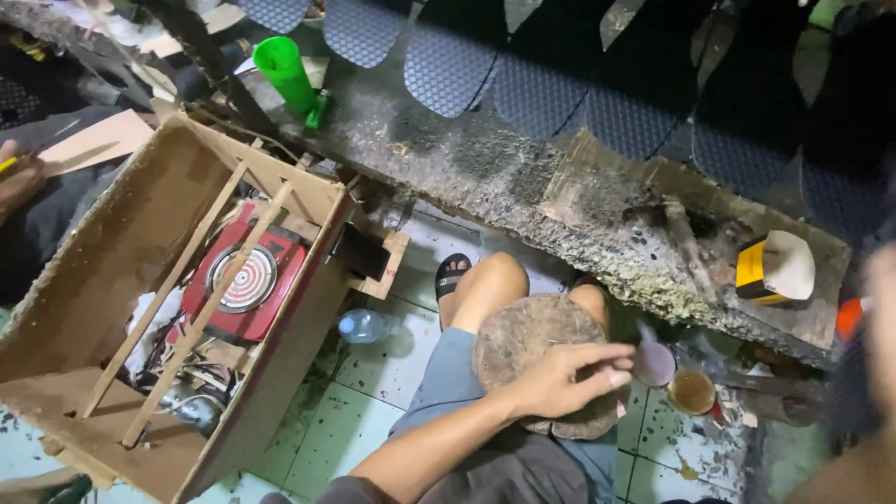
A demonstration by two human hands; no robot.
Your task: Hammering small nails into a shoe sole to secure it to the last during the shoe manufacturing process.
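Observation:
My left hand (569, 378) lies palm down on a round, rough brown block (523, 341) that rests on my lap, fingers reaching over its right edge. My forearm comes in from the bottom centre. My knee and a sandalled foot (453, 273) show just beyond the block. At the right edge a blurred, skin-coloured shape (882, 308) appears to be my right hand, close to the camera; its fingers cannot be made out.
A large cardboard box (103, 252) braced with wooden slats holds a red coil stove (243, 280). A plastic bottle (364, 327) lies on the tiled floor. A grimy concrete ledge (523, 177) carries a green cup (285, 70) and a yellow-and-white container (775, 271). Another person's hand (19, 177) is at the left edge.

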